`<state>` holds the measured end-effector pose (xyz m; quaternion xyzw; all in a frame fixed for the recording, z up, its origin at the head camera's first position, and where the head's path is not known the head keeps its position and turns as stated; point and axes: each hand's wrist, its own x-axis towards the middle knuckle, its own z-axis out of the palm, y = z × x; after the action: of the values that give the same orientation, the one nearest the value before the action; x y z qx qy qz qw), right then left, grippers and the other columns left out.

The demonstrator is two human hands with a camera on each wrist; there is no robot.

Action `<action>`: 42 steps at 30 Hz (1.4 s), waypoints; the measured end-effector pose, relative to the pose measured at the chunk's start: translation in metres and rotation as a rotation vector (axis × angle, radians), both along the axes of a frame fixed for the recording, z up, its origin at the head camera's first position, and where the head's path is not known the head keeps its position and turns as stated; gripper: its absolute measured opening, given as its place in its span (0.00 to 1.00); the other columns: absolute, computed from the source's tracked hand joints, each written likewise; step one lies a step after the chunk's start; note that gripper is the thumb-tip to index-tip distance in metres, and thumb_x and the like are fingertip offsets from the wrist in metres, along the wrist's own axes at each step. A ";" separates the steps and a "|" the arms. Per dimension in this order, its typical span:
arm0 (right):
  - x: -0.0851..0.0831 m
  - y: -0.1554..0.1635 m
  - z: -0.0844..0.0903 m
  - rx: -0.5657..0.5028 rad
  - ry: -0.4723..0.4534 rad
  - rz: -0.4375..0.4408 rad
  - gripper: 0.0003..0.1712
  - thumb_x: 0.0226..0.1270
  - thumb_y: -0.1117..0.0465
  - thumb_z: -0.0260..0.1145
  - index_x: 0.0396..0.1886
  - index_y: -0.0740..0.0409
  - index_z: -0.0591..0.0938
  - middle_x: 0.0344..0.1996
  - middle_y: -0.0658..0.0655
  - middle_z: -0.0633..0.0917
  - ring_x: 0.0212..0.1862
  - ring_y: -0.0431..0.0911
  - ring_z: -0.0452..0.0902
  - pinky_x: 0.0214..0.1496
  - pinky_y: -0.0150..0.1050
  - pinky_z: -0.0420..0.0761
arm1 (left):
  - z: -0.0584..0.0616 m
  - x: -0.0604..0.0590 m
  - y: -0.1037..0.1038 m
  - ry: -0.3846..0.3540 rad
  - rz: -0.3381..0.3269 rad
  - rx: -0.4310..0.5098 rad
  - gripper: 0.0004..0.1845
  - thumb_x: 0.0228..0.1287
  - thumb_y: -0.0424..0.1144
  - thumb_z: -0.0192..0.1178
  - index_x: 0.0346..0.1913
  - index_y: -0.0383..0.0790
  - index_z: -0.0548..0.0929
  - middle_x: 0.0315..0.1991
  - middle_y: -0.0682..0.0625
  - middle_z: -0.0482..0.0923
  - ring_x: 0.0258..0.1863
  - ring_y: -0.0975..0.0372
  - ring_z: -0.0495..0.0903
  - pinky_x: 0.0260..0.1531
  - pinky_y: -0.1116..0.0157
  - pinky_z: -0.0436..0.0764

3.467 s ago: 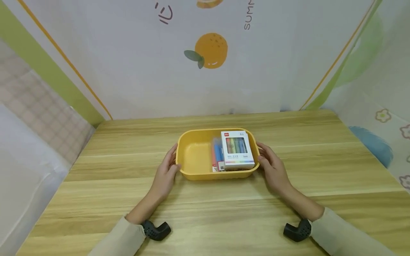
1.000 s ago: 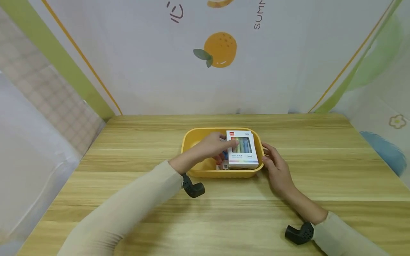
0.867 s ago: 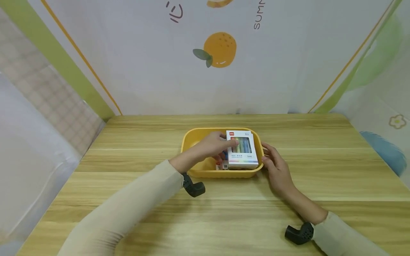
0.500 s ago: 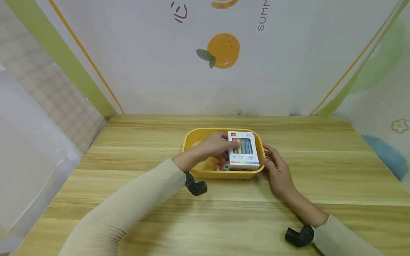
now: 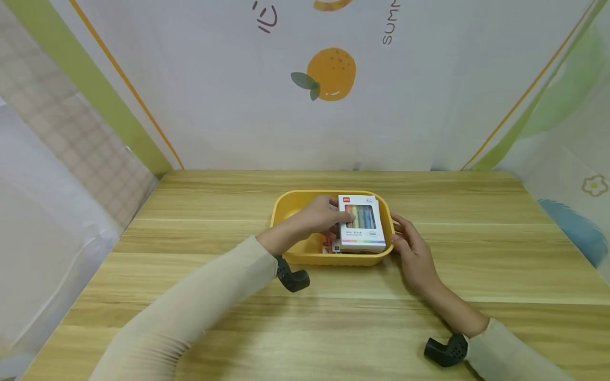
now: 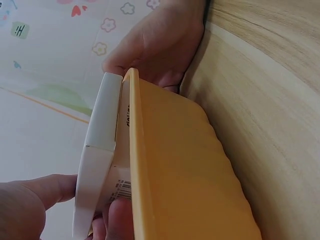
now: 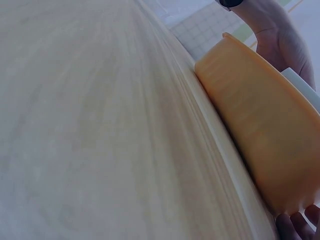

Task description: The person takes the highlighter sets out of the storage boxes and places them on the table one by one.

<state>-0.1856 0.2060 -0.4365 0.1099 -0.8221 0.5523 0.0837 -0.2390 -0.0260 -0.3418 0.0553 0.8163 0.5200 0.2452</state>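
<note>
A yellow plastic basket (image 5: 305, 259) sits on the table, with a white windowed box of highlighters (image 5: 364, 241) in its right part. My left hand (image 5: 318, 217) reaches in over the front rim and pinches the box's left side. Its thumb lies on the window; in the left wrist view its fingers (image 6: 120, 220) are under the box, which stands partly above the rim. My right hand (image 5: 413, 259) grips the basket's right end, thumb at the rim and fingers along the outside. Other packaging (image 5: 332, 246) shows under the box, mostly hidden by my left hand.
The wood-grain table (image 5: 333, 328) extends around the basket on all sides. A white printed cloth (image 5: 405, 116) hangs behind its back edge, and more cloth hangs at both sides. Each wrist carries a black camera mount, such as the right one (image 5: 446, 350).
Since the oldest frame, my left hand has left the basket's left end and moved right onto the highlighter box. My right hand has stayed at the right end. The last second shows hardly any movement.
</note>
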 end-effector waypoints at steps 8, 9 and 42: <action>0.000 0.000 0.000 0.008 -0.007 -0.006 0.26 0.81 0.62 0.47 0.76 0.55 0.67 0.65 0.67 0.78 0.56 0.24 0.73 0.53 0.16 0.75 | -0.001 -0.001 0.001 -0.042 0.036 0.056 0.25 0.71 0.37 0.63 0.63 0.28 0.70 0.46 0.35 0.86 0.24 0.62 0.83 0.24 0.71 0.84; 0.000 0.000 0.000 0.009 -0.007 -0.007 0.26 0.81 0.62 0.47 0.76 0.55 0.67 0.65 0.67 0.78 0.55 0.24 0.73 0.53 0.16 0.75 | -0.001 -0.001 0.000 -0.050 0.041 0.065 0.25 0.70 0.37 0.63 0.64 0.28 0.70 0.46 0.35 0.86 0.24 0.62 0.83 0.24 0.71 0.84; -0.001 0.001 -0.002 -0.006 0.027 0.001 0.26 0.81 0.64 0.48 0.75 0.58 0.67 0.63 0.69 0.79 0.54 0.22 0.73 0.53 0.16 0.75 | 0.016 -0.005 -0.024 0.002 0.109 0.215 0.32 0.70 0.37 0.64 0.73 0.42 0.65 0.54 0.38 0.85 0.35 0.59 0.85 0.30 0.64 0.88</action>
<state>-0.1868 0.2069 -0.4381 0.1177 -0.8191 0.5534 0.0947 -0.2436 -0.0498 -0.3261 0.0373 0.7578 0.6172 0.2081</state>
